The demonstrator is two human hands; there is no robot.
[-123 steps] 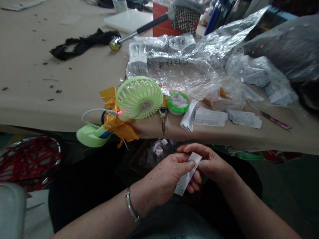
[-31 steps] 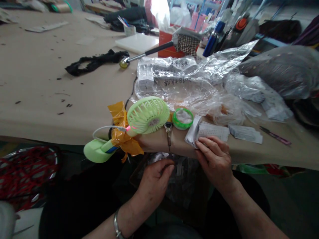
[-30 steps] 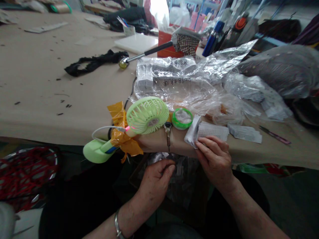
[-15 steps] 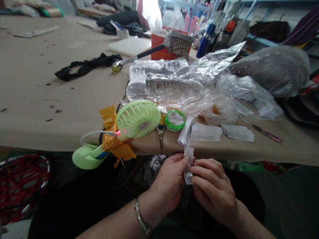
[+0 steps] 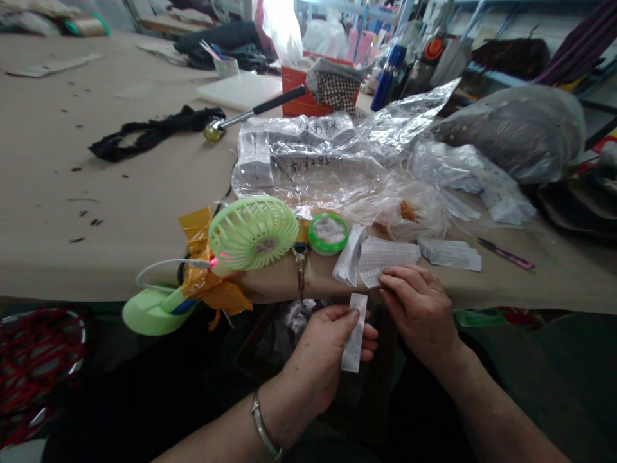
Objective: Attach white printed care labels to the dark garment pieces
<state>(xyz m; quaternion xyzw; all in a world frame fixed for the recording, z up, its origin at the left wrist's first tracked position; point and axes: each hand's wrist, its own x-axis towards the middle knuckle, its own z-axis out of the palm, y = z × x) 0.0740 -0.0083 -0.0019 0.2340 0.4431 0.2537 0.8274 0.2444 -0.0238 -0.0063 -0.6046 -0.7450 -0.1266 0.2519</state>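
My left hand (image 5: 321,344) pinches a narrow white label (image 5: 355,344) between thumb and fingers, just below the table's front edge. My right hand (image 5: 424,312) has its thumb and fingertips closed on the front corner of a fanned stack of printed labels (image 5: 388,254) on the table. To the left of that stack lies a pile of folded white labels (image 5: 349,257). A second flat stack of labels (image 5: 450,254) is on the right. Behind the folded pile stands a green round tub (image 5: 328,235) with white, cotton-like stuff in it.
A light-green fan (image 5: 254,233) is taped at the table edge, beside a pointed metal-tipped tool (image 5: 301,267). Clear plastic bags (image 5: 318,170) spread behind. A slim pink-and-black cutter-like tool (image 5: 506,253) lies at right. A black-handled rod (image 5: 255,112) lies farther back.
My right hand has left the label in my left hand and moved up and right to the printed stack. That stack's front end has fanned forward. My left hand keeps its label.
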